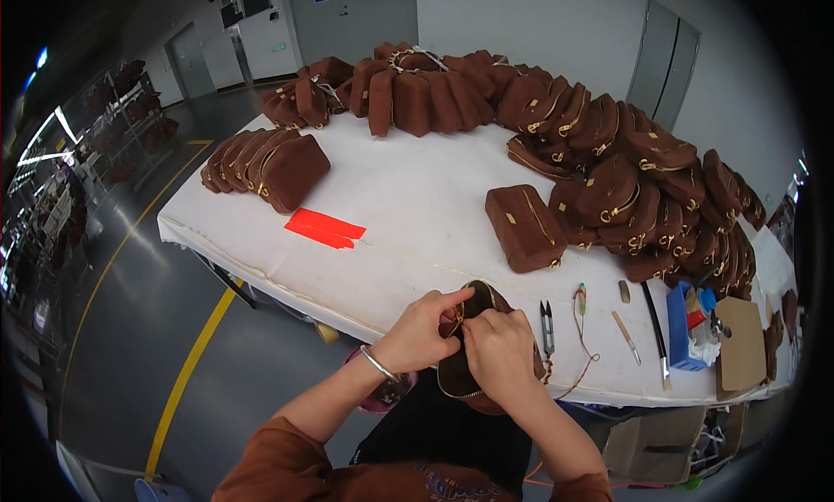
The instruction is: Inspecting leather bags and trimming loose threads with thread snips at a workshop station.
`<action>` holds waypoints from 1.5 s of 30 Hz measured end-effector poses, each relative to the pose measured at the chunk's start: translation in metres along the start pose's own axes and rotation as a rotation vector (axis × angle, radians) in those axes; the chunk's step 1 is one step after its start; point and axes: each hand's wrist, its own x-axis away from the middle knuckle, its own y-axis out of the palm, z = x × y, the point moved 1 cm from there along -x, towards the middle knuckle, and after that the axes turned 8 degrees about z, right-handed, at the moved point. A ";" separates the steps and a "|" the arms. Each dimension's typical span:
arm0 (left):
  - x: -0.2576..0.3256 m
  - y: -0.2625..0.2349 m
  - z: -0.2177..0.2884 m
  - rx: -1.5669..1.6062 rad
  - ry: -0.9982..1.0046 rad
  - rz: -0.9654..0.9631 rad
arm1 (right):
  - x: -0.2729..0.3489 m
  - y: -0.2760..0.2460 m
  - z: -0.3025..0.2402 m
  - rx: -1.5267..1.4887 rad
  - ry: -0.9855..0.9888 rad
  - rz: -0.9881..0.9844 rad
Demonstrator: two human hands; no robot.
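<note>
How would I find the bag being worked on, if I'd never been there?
Find the big white table, then look at its near edge. There, the left hand and right hand are on a brown bag. Unlike the brown bags piled farther back, it's in those hands, its zippered top gaping wide.

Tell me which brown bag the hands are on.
The open bag at the near edge of the table: the left hand and right hand touch it, but no other bag.
</note>
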 end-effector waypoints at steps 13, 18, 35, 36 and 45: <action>0.001 -0.003 -0.003 -0.079 0.122 0.023 | -0.010 -0.004 -0.006 0.045 -0.042 -0.029; -0.001 -0.007 -0.005 -0.058 0.145 0.052 | -0.014 -0.025 0.018 -0.246 0.265 0.029; 0.000 -0.038 -0.064 0.712 -0.438 0.197 | 0.032 -0.022 0.039 -0.981 0.837 0.361; 0.005 -0.037 -0.060 0.687 -0.392 0.134 | 0.029 -0.019 0.041 -1.046 0.872 0.383; 0.034 -0.014 -0.060 -0.100 0.378 0.335 | 0.017 0.018 0.055 -1.160 0.937 0.349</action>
